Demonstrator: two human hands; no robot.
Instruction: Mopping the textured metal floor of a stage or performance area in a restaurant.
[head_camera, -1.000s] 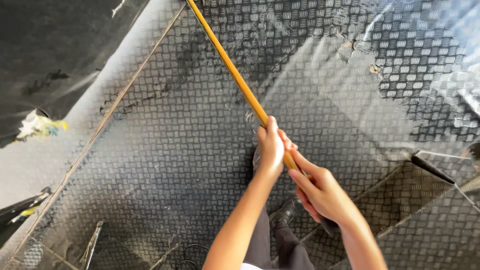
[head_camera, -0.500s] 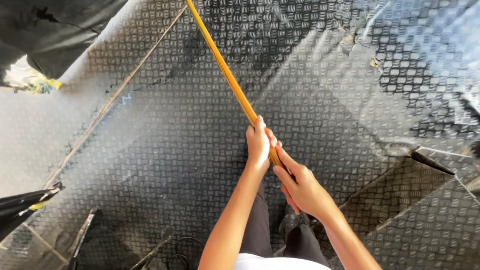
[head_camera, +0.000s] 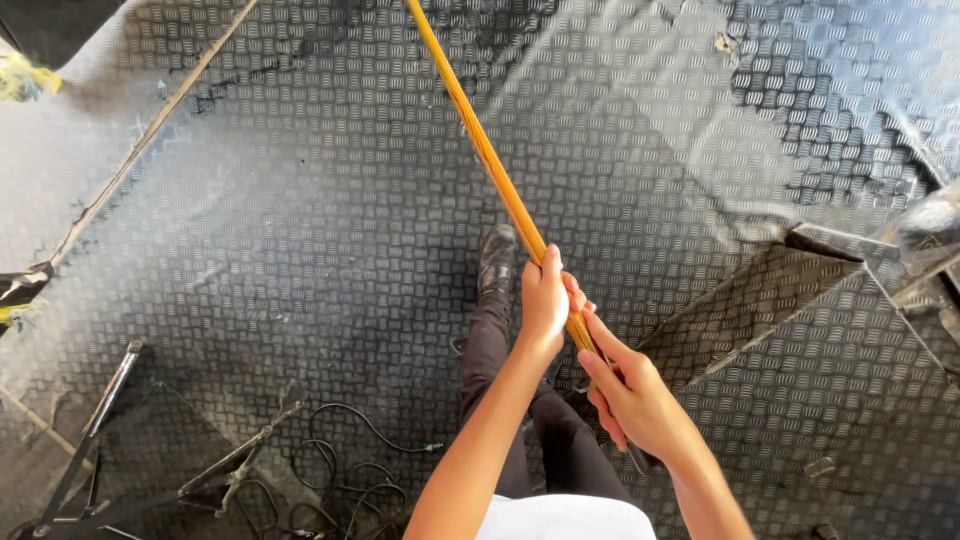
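You are gripping a long, straight, yellow-orange wooden pole. Your left hand is closing around it; your right hand is clasping it just below. It is slanting up beyond both hands.

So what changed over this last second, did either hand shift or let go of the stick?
Neither let go. The left hand and right hand keep their grip on the yellow wooden stick, left above right. The view swung left: the yellow scrap slid to the upper-left edge, and black cables and a boot came into sight. The tread-plate floor is unchanged.
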